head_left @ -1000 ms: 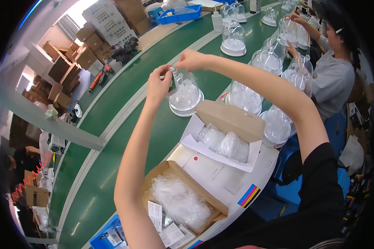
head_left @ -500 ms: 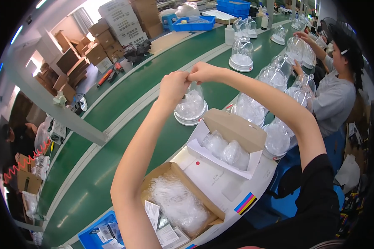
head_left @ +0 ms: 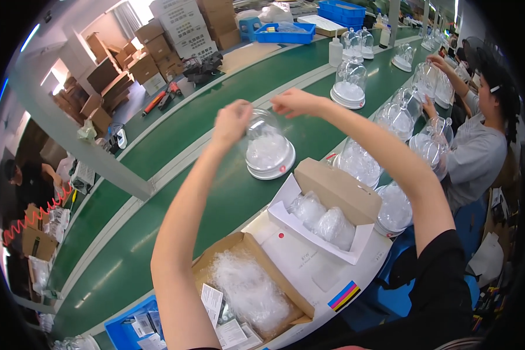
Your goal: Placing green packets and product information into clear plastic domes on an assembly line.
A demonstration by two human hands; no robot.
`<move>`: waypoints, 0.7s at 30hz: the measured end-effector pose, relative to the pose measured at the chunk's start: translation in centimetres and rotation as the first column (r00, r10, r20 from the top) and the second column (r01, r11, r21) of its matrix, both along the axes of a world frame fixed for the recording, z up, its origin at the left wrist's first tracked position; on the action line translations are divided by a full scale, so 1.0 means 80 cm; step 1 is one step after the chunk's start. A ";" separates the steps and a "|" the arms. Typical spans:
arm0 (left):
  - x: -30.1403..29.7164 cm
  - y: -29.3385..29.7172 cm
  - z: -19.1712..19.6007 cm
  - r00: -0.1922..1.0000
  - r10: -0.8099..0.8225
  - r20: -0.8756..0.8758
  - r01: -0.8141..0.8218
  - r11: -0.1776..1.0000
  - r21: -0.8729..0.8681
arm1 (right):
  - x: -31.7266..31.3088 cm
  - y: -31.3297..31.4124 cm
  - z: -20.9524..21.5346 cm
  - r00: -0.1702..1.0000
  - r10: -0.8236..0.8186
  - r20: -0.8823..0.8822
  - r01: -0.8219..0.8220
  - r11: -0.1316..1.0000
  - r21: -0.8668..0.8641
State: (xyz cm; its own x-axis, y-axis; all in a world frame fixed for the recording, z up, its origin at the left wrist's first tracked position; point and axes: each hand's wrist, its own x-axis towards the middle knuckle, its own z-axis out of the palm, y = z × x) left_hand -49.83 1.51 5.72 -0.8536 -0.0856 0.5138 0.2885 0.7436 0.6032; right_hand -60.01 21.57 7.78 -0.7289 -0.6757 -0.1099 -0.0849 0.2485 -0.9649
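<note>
A clear glass dome [head_left: 262, 125] on a round white base stands upright on the green conveyor belt, with crumpled clear wrap inside. My left hand [head_left: 233, 122] is beside the dome's upper left; its fingers are blurred by motion. My right hand [head_left: 297, 103] hovers just right of the dome's top, thumb and fingers bent but apart, with nothing seen between them. Nearer to me, an open white box [head_left: 350, 256] holds two clear-wrapped bundles [head_left: 336, 227]. A brown carton [head_left: 268, 256] beside it contains crinkled clear film [head_left: 248, 286] and small printed packets [head_left: 231, 332].
More domes [head_left: 356, 163] line the belt's right side, where a co-worker [head_left: 478, 140] in grey handles one. A blue bin [head_left: 119, 332] with packets sits at lower left. A grey post [head_left: 99, 157] crosses the belts. A white squeeze bottle [head_left: 335, 52] stands farther off.
My hands, which met at the dome's top, have come apart: the left moved left and down, the right slightly right. The view has shifted a little.
</note>
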 end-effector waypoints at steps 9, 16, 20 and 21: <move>0.002 -0.259 -0.009 0.779 0.626 0.028 -0.627 0.777 0.061 | 0.017 -0.082 -0.115 0.889 0.372 -0.268 -0.056 0.668 0.742; -0.027 -0.316 -0.007 0.506 0.811 -0.295 -0.848 0.530 0.003 | 0.080 -0.110 -0.113 0.783 0.612 -0.113 0.084 0.076 0.994; -0.038 -0.340 -0.029 0.702 0.659 -0.269 -0.686 0.727 -0.009 | 0.090 -0.110 -0.119 0.784 0.619 -0.043 0.046 0.010 0.999; -0.047 -0.346 -0.031 0.743 0.629 -0.229 -0.641 0.767 0.029 | 0.092 -0.110 -0.125 0.783 0.622 -0.017 0.038 -0.020 0.999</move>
State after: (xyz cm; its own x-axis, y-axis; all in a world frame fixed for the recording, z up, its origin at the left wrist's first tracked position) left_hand -53.60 -26.14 3.24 -0.4792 -0.5386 0.6930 -0.1451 0.8273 0.5427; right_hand -52.68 12.80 -2.21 -0.6645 -0.3540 -0.6582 -0.6563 0.6977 0.2873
